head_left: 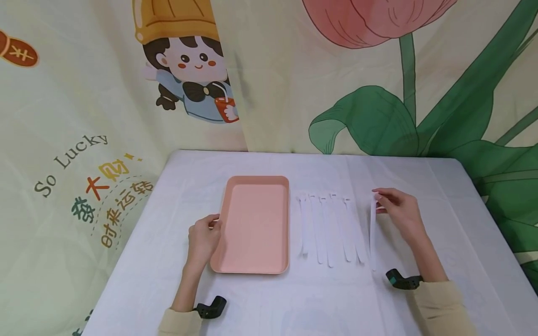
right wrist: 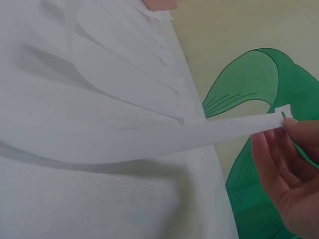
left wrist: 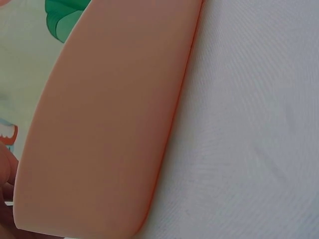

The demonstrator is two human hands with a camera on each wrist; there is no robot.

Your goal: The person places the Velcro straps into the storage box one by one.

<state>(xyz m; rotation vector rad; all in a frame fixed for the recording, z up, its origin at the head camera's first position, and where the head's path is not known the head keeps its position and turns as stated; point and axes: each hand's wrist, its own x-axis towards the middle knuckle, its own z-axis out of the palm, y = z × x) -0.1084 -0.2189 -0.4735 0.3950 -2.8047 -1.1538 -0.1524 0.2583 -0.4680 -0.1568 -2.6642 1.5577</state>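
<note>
From my remote post I saw the right grip [head_left: 399, 214] nearly closed, pinching a white strip [head_left: 372, 233] by its far end; the strip hung toward me. Several more strips [head_left: 325, 233] lay on the desk [head_left: 336, 303], left of that grip. My left grip [head_left: 203, 240] pinched the pink tray [head_left: 256, 226] just to its right.

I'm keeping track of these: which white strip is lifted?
The rightmost strip: the right grip pinches up its far end; the other strips lie on the table.

studio-like spot: table [head_left: 328, 303], printed backdrop [head_left: 273, 79]
</note>
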